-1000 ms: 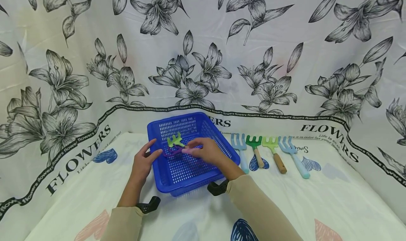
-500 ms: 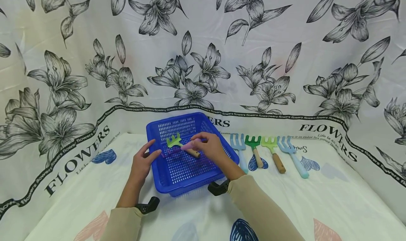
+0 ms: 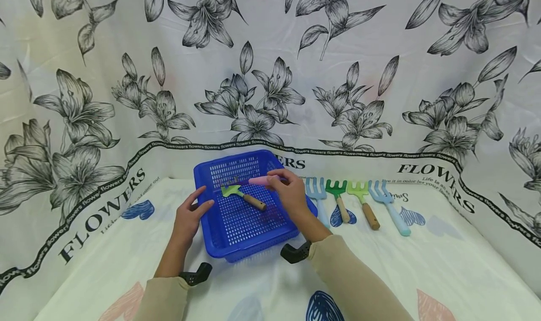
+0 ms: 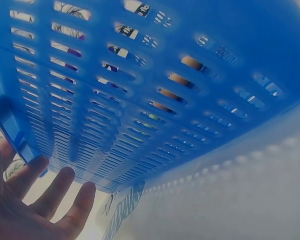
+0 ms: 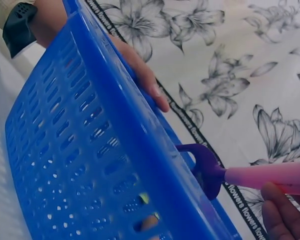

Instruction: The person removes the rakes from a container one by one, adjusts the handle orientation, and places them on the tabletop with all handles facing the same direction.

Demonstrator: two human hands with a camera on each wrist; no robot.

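Note:
My right hand (image 3: 289,192) pinches the pink handle of a hand rake (image 3: 258,180) with a purple head. The rake is held over the blue plastic basket (image 3: 228,252), handle toward the right. In the right wrist view its purple head (image 5: 207,170) shows just past the basket rim, partly hidden by it. Inside the basket lies a light green hand rake (image 3: 253,202) with a wooden handle. My left hand (image 3: 189,215) holds the basket's left rim, thumb over the edge. In the left wrist view, several fingers (image 4: 57,192) spread outside the basket wall.
Right of the basket lies a row of hand rakes: a light blue one (image 3: 322,206), a dark green one (image 3: 336,189), a light green one (image 3: 369,215) and another light blue one (image 3: 397,217). A flower-printed curtain (image 3: 359,30) hangs behind the cloth-covered surface (image 3: 236,288).
My right hand has lifted the purple-headed hand rake off the green one and moved right. The green rake's wooden handle now shows fully. The left hand stays on the rim.

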